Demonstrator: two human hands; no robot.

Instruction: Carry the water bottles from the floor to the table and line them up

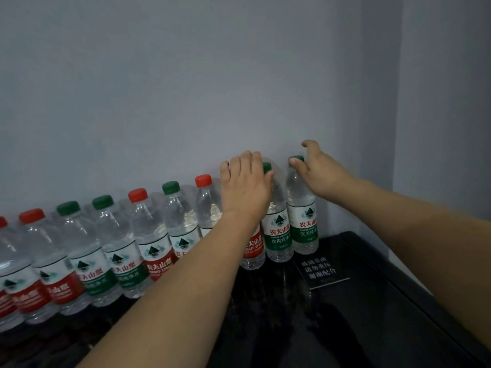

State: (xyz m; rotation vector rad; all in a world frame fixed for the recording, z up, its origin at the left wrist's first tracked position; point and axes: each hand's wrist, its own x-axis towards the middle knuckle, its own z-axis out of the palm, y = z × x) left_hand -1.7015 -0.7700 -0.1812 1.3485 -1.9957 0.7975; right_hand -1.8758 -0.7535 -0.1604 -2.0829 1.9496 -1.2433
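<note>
**Two hands on the last bottles of the row**

Eleven or so water bottles stand upright in a row along the back edge of a dark, glossy table [372, 328], close against a pale grey wall [186, 88]. Their caps and labels alternate loosely between red and green, and neighbouring bottles stand just beside or touching one another. The row runs from the left edge of the view, where the first bottle is cut off, to the far right corner of the table.

The left hand [245, 187] reaches over the top of a red-label bottle [253, 248], third from the right end. Its palm covers the cap and neck and its fingers curl down over the far side, so it appears to grip the bottle's top, though the cap itself is hidden.

The right hand [318, 172] is at the last bottle [303, 221], a green-label one at the right end of the row. Its thumb presses against the side of the green cap; the other fingers are bent loosely above and behind it, and it cannot be told whether they close on the cap.

Between the two held bottles stands another green-label bottle [277, 235], its green cap peeking out beside the left hand.

A small black sign [320, 270] with white Chinese characters lies flat on the table just in front of the last two bottles.
</note>
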